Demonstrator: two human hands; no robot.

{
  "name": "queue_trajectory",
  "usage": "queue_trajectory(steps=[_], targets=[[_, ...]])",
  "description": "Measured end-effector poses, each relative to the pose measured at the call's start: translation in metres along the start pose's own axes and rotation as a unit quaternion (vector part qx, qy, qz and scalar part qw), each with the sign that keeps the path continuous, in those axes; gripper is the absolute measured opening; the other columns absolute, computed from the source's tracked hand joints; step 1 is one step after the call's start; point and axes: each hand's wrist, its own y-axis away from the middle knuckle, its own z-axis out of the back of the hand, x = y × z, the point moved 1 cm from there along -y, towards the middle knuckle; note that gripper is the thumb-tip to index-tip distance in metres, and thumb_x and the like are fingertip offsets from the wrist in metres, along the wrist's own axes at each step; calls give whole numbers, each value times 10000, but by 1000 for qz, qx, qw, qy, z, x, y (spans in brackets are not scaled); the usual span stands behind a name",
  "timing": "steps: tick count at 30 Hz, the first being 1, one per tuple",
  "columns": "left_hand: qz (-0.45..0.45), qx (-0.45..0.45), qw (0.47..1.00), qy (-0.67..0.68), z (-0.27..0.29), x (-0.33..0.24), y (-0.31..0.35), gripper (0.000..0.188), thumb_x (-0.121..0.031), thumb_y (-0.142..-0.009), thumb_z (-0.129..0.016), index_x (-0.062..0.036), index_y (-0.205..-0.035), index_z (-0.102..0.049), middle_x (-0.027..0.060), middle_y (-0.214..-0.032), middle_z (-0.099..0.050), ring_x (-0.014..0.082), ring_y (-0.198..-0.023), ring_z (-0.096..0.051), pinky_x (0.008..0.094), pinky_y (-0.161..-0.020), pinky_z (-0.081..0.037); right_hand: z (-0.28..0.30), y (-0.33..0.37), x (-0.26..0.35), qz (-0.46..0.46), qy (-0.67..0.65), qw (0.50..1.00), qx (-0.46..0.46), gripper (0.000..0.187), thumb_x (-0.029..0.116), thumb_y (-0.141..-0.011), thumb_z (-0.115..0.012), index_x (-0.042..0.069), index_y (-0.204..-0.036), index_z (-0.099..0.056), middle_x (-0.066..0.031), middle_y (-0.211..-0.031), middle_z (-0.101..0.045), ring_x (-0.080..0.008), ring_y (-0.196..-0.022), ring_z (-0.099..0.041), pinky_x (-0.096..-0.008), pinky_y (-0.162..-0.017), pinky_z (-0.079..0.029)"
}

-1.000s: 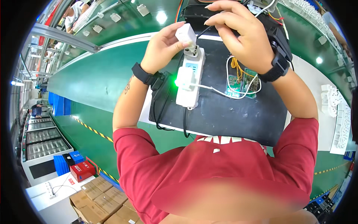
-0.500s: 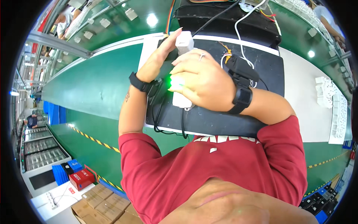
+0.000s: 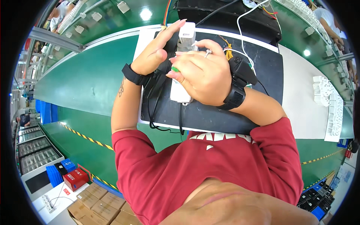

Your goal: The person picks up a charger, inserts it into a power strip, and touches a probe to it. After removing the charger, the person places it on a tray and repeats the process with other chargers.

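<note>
A white USB charger block (image 3: 187, 32) stands on the black mat, its port facing up. Below it lies a long white device (image 3: 180, 93) with a cable at its near end; most of its middle is hidden under my hand. My left hand (image 3: 155, 52) is stretched out, fingers straight and together, the fingertips right beside the charger's left side; whether they touch it I cannot tell. Over the white device, my right hand (image 3: 204, 73) curls with bent fingers and grips it. A small green lit spot (image 3: 175, 69) shows between those fingers.
The black mat (image 3: 232, 116) lies on a white and green table. Black cables (image 3: 153, 112) run down its left side. A yellow-tied wire bundle (image 3: 228, 54) and white cable lie to the right. Behind stands a black box (image 3: 225, 18). White parts (image 3: 322, 90) sit far right.
The bright green glow at my right fingers has shrunk to a small green spot. My left thumb now shows apart from the fingers. The whole view has shifted slightly.
</note>
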Motion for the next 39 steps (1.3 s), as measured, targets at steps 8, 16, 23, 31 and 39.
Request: queue_trajectory(steps=[8,16,23,31,39], targets=[[-18,-28,999,-26,-4,3,-2,905,-729,-791,-199,-12,-1330,-321,158,-1349,-359,295,-1210,-330,363,-1025,-176,-4,3,-1,-10,21,999,-23,161,203,-727,-680,72,-793,-612,-16,-800,-658,-170,-790,-638,-368,-835,-380],[25,-84,995,38,-12,4,-1,622,-418,-852,-404,-5,-1313,-342,133,-1279,-428,231,-1177,-398,340,-991,-275,-12,7,-4,5,64,996,-57,161,223,-720,-686,90,-781,-619,-3,-782,-653,-152,-755,-630,-335,-778,-385],[87,-68,994,-14,-18,2,-3,506,-177,-869,-416,19,-1324,-309,127,-1304,-400,198,-1228,-346,312,-1024,-250,-17,17,-20,217,239,942,-93,236,183,-663,-699,43,-822,-594,-63,-804,-608,-189,-737,-598,-348,-708,-408],[40,-64,994,-84,-20,-2,-5,679,-141,-763,-588,6,-1343,-267,149,-1342,-350,226,-1249,-329,327,-1022,-265,-10,12,-9,177,214,959,-51,215,179,-664,-696,50,-793,-583,-51,-776,-608,-177,-728,-601,-336,-682,-397],[39,-134,985,103,-2,-29,3,711,-271,-787,-597,-53,-1361,-237,133,-1345,-358,224,-1265,-308,320,-1061,-164,-7,11,-2,162,265,947,-79,200,168,-705,-676,36,-825,-586,-59,-789,-606,-176,-748,-597,-329,-694,-391]])
